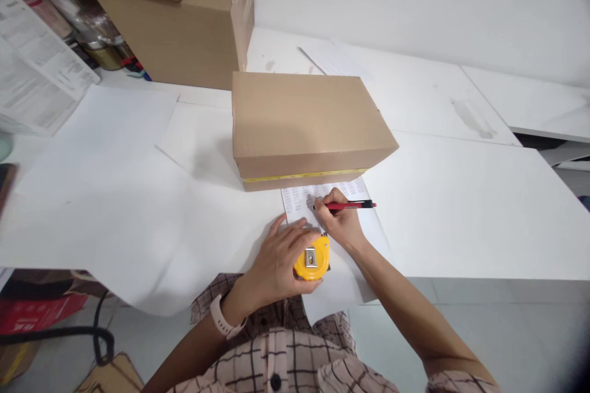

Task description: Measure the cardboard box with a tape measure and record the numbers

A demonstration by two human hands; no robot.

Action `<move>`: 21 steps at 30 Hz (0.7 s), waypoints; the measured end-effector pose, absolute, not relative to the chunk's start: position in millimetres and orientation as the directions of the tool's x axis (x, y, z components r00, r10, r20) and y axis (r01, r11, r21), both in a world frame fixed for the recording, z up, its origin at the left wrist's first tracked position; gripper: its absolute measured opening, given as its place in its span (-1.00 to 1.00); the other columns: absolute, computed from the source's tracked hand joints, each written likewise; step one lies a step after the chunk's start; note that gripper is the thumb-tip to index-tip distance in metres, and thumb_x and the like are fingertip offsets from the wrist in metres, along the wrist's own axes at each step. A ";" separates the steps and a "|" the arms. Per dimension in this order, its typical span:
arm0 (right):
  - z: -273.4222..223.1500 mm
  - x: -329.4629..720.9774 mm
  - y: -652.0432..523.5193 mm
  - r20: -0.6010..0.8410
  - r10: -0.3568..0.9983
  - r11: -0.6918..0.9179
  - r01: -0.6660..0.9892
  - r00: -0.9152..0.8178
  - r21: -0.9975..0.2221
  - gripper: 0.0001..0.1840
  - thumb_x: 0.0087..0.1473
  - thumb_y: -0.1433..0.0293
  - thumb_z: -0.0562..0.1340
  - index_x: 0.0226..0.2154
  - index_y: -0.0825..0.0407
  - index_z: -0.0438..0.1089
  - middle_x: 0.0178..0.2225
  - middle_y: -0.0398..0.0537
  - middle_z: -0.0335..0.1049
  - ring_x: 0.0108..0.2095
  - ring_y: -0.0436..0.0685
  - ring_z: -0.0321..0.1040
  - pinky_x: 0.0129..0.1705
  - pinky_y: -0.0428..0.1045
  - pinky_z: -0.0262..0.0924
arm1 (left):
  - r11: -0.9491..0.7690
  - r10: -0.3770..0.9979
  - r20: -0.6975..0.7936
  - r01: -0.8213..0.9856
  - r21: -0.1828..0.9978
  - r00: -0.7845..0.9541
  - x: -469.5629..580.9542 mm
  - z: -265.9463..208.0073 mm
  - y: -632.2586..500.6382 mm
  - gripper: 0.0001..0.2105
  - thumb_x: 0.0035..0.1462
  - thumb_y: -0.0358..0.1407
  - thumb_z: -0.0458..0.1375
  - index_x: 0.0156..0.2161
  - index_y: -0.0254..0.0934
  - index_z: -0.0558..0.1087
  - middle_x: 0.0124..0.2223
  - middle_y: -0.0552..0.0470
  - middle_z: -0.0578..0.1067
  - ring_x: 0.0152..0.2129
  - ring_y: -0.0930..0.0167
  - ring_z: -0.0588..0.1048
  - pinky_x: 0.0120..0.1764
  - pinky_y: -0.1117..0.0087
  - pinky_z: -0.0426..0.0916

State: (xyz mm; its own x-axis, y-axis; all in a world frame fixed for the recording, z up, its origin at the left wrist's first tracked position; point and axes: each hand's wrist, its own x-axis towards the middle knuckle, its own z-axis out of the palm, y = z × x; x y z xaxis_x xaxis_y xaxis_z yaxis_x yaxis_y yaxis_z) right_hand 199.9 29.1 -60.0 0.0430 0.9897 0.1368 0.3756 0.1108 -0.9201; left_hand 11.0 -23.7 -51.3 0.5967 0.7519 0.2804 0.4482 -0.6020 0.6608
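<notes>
My left hand (pixel 281 258) is closed around a yellow tape measure (pixel 318 258) with a metal belt clip facing up; its fingers also rest on a sheet of paper. In my right hand (pixel 341 221) is a red and black pen (pixel 353 204), its tip down at the printed or written rows on the paper (pixel 295 199). Part of that paper lies hidden beneath or behind a closed cardboard box (pixel 308 116), and its near end hangs over the table edge. Yellow tape runs along the box's front side.
Larger cardboard boxes (pixel 193 37) are stacked at the back left, beside jars and a printed sheet (pixel 37 61). Big white paper (pixel 115 196) covers the table's left part and droops over the front edge. Another sheet (pixel 334 58) lies behind the box. The white table (pixel 483 209) extends right.
</notes>
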 end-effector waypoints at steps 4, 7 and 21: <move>-58.7 199.9 29.4 0.135 0.989 0.102 0.367 0.066 -0.925 -0.65 0.18 0.26 0.24 -0.53 -0.04 0.11 -0.58 -0.26 0.08 -0.54 -0.02 0.03 -0.47 -0.03 0.01 | -0.596 0.756 0.275 0.450 0.665 0.594 11.1 -52.2 -24.2 -0.34 0.01 -0.14 0.31 0.21 -0.14 0.22 0.14 -0.09 0.52 0.20 0.10 0.40 0.35 -0.13 -0.01; -57.6 199.4 29.9 0.137 0.989 0.104 0.371 0.063 -0.923 -0.65 0.17 0.26 0.24 -0.54 -0.04 0.11 -0.58 -0.25 0.09 -0.53 -0.02 0.04 -0.46 -0.03 0.03 | -0.598 0.754 0.278 0.447 0.665 0.595 11.0 -52.1 -24.2 -0.33 0.01 -0.13 0.31 0.22 -0.14 0.21 0.14 -0.08 0.52 0.20 0.09 0.40 0.35 -0.13 -0.02; -56.6 199.0 30.9 0.125 0.989 0.089 0.352 0.081 -0.932 -0.66 0.12 0.28 0.26 -0.54 -0.04 0.10 -0.60 -0.27 0.06 -0.55 -0.03 0.01 -0.49 -0.05 -0.01 | -0.599 0.755 0.276 0.454 0.660 0.595 10.5 -49.9 -23.8 -0.35 0.01 -0.13 0.32 0.20 -0.15 0.22 0.14 -0.09 0.52 0.21 0.09 0.40 0.35 -0.14 0.01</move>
